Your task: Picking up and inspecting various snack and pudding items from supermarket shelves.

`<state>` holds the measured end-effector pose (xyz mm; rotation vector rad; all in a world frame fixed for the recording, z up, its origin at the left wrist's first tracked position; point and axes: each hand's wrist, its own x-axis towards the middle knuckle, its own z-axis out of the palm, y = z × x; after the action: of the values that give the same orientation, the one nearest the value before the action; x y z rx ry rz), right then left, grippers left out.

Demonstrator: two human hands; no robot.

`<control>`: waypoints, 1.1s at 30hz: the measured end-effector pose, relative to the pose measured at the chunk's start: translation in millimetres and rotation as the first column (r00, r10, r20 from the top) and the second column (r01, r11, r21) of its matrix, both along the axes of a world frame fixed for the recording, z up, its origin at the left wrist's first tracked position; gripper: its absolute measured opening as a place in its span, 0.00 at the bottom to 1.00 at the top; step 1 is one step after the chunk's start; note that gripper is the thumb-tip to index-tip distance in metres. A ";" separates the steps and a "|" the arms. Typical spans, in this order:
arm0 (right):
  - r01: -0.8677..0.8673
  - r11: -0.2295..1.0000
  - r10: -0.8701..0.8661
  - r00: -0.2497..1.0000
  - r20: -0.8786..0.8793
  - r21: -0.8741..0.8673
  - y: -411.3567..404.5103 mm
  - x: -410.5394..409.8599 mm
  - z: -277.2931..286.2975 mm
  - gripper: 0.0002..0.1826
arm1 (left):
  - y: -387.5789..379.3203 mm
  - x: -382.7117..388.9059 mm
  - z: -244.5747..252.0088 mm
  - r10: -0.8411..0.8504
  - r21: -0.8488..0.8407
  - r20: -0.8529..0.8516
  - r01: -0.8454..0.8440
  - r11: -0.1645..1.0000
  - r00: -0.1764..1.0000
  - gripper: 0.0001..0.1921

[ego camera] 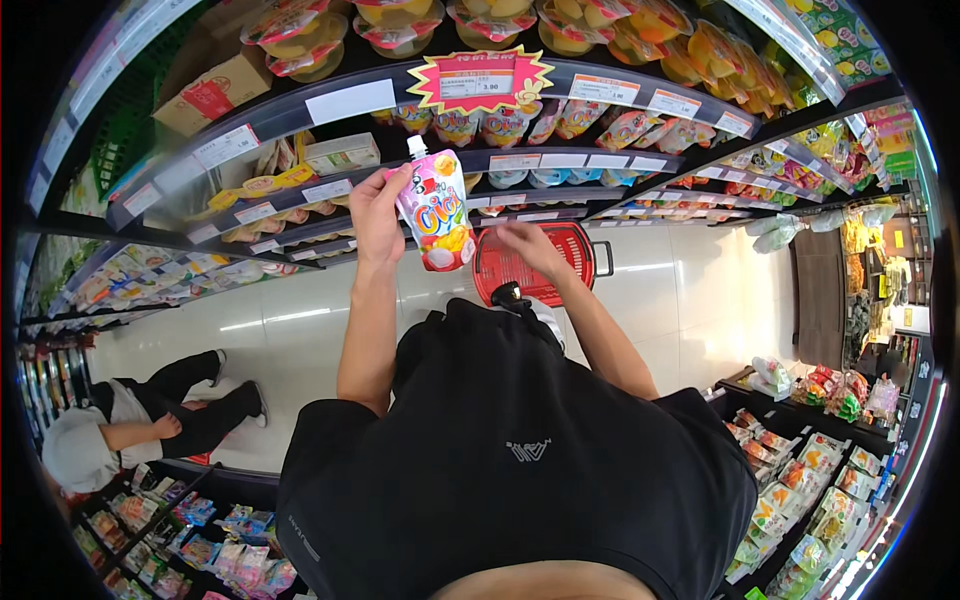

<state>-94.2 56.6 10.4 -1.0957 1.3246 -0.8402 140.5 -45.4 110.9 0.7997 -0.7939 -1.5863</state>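
My left hand grips a pink jelly drink pouch by its upper left edge, with the thumb on the front. The pouch is upright, tilted slightly, its white screw cap at the top and fruit pictures low on its face. To the right of the pouch is my right hand, its fingers loosely bent and apart, holding nothing that I can see. Beneath that hand a red plastic shopping basket stands on the floor, partly hidden by the hand and forearm. Similar pouches line the shelf ahead.
Cups of fruit jelly fill the shelf above, behind a starburst price sign. An open cardboard box sits at upper left. A person in a white top is at left. Packaged snacks fill the lower right display.
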 end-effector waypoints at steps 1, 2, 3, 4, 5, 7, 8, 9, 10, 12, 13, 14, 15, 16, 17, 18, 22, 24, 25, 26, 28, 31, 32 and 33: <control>-0.018 0.999 0.006 0.957 0.291 0.037 -8.4 5.8 13.5 0.28 | 2.2 -4.1 -1.3 -0.050 0.051 -0.038 0.052 0.997 0.998 0.04; -0.001 0.998 -0.028 0.885 0.465 0.062 -10.7 17.2 40.3 0.32 | 5.1 -7.0 -2.4 -0.052 0.066 -0.090 0.058 0.996 0.995 0.05; 0.007 0.998 -0.037 0.885 0.464 0.066 -12.4 24.4 47.8 0.32 | 6.9 -11.1 -1.5 -0.060 0.071 -0.091 0.066 0.995 0.994 0.05; -0.066 0.998 0.059 0.819 0.571 -0.008 -15.5 30.9 50.7 0.33 | 7.4 -14.7 -0.6 -0.077 0.110 -0.105 0.088 0.990 0.992 0.06; -0.129 0.987 0.157 0.733 0.661 -0.092 -16.8 35.5 50.7 0.34 | 8.4 -18.1 0.3 -0.093 0.147 -0.119 0.110 0.983 0.989 0.06; -0.128 0.992 0.075 0.691 0.719 0.020 -11.8 45.3 59.0 0.35 | 11.1 -20.8 -1.0 -0.081 0.150 -0.110 0.097 0.984 0.991 0.08; -0.192 0.981 0.126 0.678 0.724 0.009 -9.9 46.7 65.5 0.34 | 11.2 -20.9 -3.1 -0.096 0.147 -0.072 0.106 0.983 0.993 0.08; -0.257 0.966 0.179 0.663 0.727 -0.004 -9.1 50.5 78.0 0.32 | 10.6 -20.9 -4.9 -0.110 0.143 -0.035 0.114 0.983 0.993 0.09; -0.224 0.974 0.140 0.672 0.727 0.020 -7.3 54.1 85.1 0.29 | 9.9 -20.6 -6.3 -0.106 0.143 -0.037 0.110 0.984 0.994 0.09; -0.218 0.975 0.131 0.688 0.714 0.031 -6.4 54.1 82.6 0.27 | 8.2 -19.5 -9.2 -0.134 0.128 -0.006 0.134 0.983 0.991 0.09; -0.207 0.977 0.119 0.702 0.702 0.041 -6.0 54.1 81.4 0.24 | 7.1 -18.7 -12.6 -0.132 0.128 -0.007 0.131 0.983 0.991 0.09; -0.209 0.977 0.121 0.703 0.701 0.041 -5.8 54.8 80.7 0.24 | 5.9 -17.8 -17.5 -0.138 0.145 -0.025 0.140 0.980 0.990 0.09; -0.200 0.978 0.117 0.747 0.655 0.054 -5.5 55.9 79.6 0.23 | 5.0 -16.8 -21.7 -0.143 0.162 -0.042 0.148 0.976 0.989 0.09; -0.189 0.980 0.112 0.788 0.606 0.065 -5.1 56.3 79.2 0.22 | 4.0 -15.7 -25.6 -0.142 0.163 -0.042 0.147 0.976 0.989 0.09; -0.190 0.980 0.113 0.788 0.606 0.065 -4.6 56.1 79.8 0.22 | 3.0 -14.5 -29.3 -0.158 0.178 -0.048 0.164 0.970 0.986 0.10; -0.186 0.980 0.101 0.786 0.610 0.077 -4.6 55.6 80.9 0.21 | 2.6 -15.1 -28.0 -0.176 0.192 -0.054 0.183 0.964 0.983 0.11; -0.165 0.981 0.076 0.820 0.567 0.107 -2.7 52.9 88.9 0.19 | 3.5 -20.0 -20.3 -0.171 0.225 -0.054 0.179 0.958 0.984 0.13; -0.148 0.983 0.066 0.835 0.547 0.107 -2.6 51.8 88.5 0.19 | 2.0 -21.2 -18.8 -0.225 0.204 -0.020 0.225 0.953 0.974 0.14; -0.134 0.985 0.058 0.848 0.527 0.107 -2.5 51.6 88.1 0.19 | 1.7 -21.6 -19.4 -0.227 0.204 -0.020 0.226 0.952 0.974 0.14; -0.132 0.985 0.056 0.848 0.527 0.107 -1.7 51.1 86.6 0.19 | 1.4 -22.0 -20.8 -0.283 0.209 0.026 0.271 0.940 0.959 0.14; -0.143 0.986 0.083 0.858 0.507 0.081 -0.2 50.0 83.1 0.20 | -0.5 -21.9 -26.2 -0.338 0.214 0.071 0.317 0.924 0.938 0.14; -0.155 0.985 0.093 0.855 0.510 0.079 1.3 48.7 80.2 0.19 | -3.8 -22.3 -33.2 -0.350 0.201 0.106 0.324 0.924 0.931 0.14; -0.153 0.985 0.091 0.855 0.510 0.081 2.0 47.8 79.7 0.19 | -4.6 -22.9 -33.8 -0.356 0.190 0.117 0.331 0.924 0.927 0.14; -0.157 0.984 0.095 0.855 0.511 0.079 2.7 47.1 79.4 0.19 | -4.9 -23.1 -33.5 -0.362 0.179 0.127 0.337 0.924 0.924 0.14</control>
<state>-47.0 59.3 89.7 -0.7837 0.8374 -0.8648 117.4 -50.3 77.5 0.9428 -0.9793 -1.9396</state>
